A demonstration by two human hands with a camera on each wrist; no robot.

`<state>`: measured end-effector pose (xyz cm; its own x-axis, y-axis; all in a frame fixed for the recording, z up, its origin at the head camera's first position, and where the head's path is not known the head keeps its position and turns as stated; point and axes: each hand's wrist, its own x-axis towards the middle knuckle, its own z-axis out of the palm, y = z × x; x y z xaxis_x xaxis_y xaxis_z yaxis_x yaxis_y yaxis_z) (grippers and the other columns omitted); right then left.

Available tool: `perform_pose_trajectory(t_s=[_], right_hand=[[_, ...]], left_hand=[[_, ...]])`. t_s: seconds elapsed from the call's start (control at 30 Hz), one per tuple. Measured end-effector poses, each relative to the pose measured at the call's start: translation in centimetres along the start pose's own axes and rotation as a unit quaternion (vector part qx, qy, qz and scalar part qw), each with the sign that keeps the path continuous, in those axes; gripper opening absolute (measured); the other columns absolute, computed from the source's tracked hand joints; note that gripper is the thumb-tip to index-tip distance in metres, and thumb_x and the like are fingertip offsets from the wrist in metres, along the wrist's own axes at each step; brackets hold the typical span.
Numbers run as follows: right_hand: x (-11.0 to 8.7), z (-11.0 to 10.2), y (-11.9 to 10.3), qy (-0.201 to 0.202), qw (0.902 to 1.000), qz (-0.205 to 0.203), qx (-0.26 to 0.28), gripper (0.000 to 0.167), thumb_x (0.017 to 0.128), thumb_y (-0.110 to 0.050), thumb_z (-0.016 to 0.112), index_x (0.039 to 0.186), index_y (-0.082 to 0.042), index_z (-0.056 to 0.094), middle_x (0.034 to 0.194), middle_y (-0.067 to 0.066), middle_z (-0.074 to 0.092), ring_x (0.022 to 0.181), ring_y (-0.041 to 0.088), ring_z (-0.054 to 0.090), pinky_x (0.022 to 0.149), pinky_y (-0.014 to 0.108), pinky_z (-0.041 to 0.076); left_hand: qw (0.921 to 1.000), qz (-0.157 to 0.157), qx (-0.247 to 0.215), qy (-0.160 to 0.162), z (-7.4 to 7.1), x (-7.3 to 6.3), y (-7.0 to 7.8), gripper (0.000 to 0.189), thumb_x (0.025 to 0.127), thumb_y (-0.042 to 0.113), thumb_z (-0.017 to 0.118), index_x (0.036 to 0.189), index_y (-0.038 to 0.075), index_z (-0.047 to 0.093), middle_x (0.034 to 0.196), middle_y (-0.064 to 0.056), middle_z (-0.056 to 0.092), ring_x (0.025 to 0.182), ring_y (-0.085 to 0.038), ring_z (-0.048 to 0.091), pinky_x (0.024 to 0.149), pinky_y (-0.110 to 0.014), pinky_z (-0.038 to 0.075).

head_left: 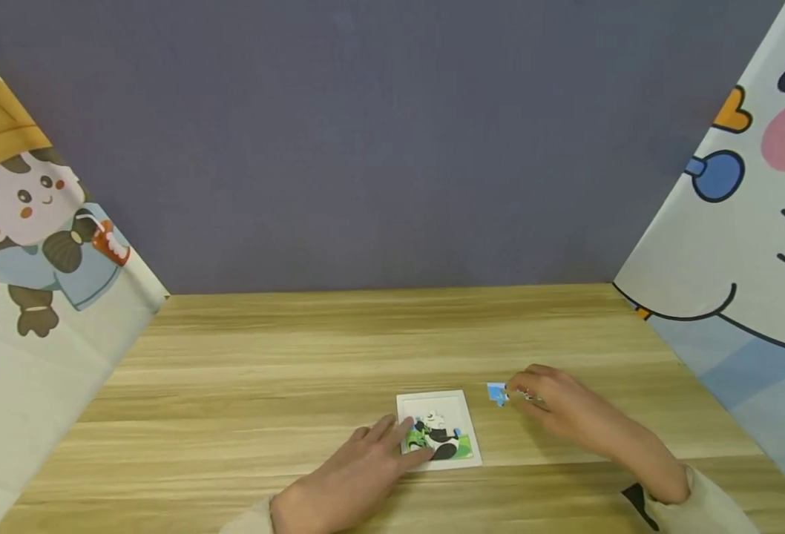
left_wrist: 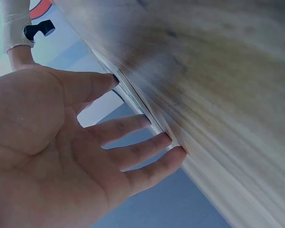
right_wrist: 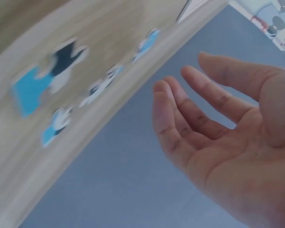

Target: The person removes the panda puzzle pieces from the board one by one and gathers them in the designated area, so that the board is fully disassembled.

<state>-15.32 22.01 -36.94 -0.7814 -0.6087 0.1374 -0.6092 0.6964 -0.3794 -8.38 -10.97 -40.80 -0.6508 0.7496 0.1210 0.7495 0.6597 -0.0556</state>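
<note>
A white-framed jigsaw tray [head_left: 447,406] lies on the table, its lower part filled with panda picture pieces [head_left: 444,449]. My left hand [head_left: 359,469] rests on the tray's left and lower edges, fingers spread. In the left wrist view, that left hand [left_wrist: 71,137] touches the thin tray edge with thumb and fingertips. Loose blue, black and white puzzle pieces [head_left: 496,392] lie right of the tray, partly covered by my right hand [head_left: 556,404]. From the right wrist view, several pieces [right_wrist: 28,90] are on the tabletop, and the loosely bent right hand [right_wrist: 223,123] holds nothing visible.
The wood-grain table [head_left: 265,378] runs back to a dark grey panel [head_left: 392,148]. Cartoon-printed panels stand at the left [head_left: 65,326] and right [head_left: 700,259]. A small black item [head_left: 638,504] shows beside the right sleeve.
</note>
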Motion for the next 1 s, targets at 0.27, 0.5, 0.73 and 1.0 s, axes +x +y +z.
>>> perform_pose_trajectory(t_s=[0.27, 0.5, 0.73, 1.0], right_hand=[[1.5, 1.1, -1.6, -0.034, 0.9992, -0.014, 0.015, 0.022, 0.094, -0.005, 0.067, 0.115, -0.006, 0.068, 0.109, 0.006, 0.066, 0.097, 0.026, 0.065, 0.075, 0.033, 0.056], [3.4, 1.3, -2.8, -0.038, 0.9982, -0.045, 0.015, 0.023, 0.095, -0.005, 0.065, 0.118, -0.006, 0.066, 0.111, 0.005, 0.066, 0.098, 0.021, 0.065, 0.078, 0.033, 0.056], [5.4, 2.1, -4.4, -0.051, 0.9968, -0.057, 0.022, 0.019, 0.094, -0.006, 0.066, 0.113, -0.003, 0.068, 0.108, 0.011, 0.071, 0.09, 0.02, 0.07, 0.074, 0.03, 0.057], [6.4, 3.7, -5.9, -0.06, 0.995, -0.073, 0.032, 0.02, 0.095, -0.007, 0.065, 0.115, -0.005, 0.067, 0.11, 0.008, 0.07, 0.091, 0.015, 0.067, 0.074, 0.028, 0.056]], left_hand=[[0.9995, -0.005, 0.002, -0.03, 0.3, 0.1, 0.5, 0.06, 0.089, 0.01, 0.068, 0.141, 0.036, 0.052, 0.145, -0.011, 0.051, 0.127, -0.035, 0.054, 0.087, -0.048, 0.054], [0.9997, -0.001, 0.024, -0.007, 0.2, 0.3, 0.2, 0.057, 0.09, 0.015, 0.07, 0.14, 0.035, 0.054, 0.143, -0.013, 0.052, 0.125, -0.034, 0.055, 0.085, -0.045, 0.055], [0.9997, 0.0, 0.022, -0.01, 0.0, 0.7, 0.2, 0.051, 0.092, 0.023, 0.071, 0.139, 0.034, 0.057, 0.142, -0.015, 0.053, 0.126, -0.034, 0.054, 0.08, -0.044, 0.056], [0.9997, 0.004, 0.023, 0.004, -0.1, 0.4, 0.2, 0.051, 0.091, 0.02, 0.071, 0.139, 0.032, 0.058, 0.141, -0.016, 0.053, 0.128, -0.039, 0.053, 0.082, -0.047, 0.056]])
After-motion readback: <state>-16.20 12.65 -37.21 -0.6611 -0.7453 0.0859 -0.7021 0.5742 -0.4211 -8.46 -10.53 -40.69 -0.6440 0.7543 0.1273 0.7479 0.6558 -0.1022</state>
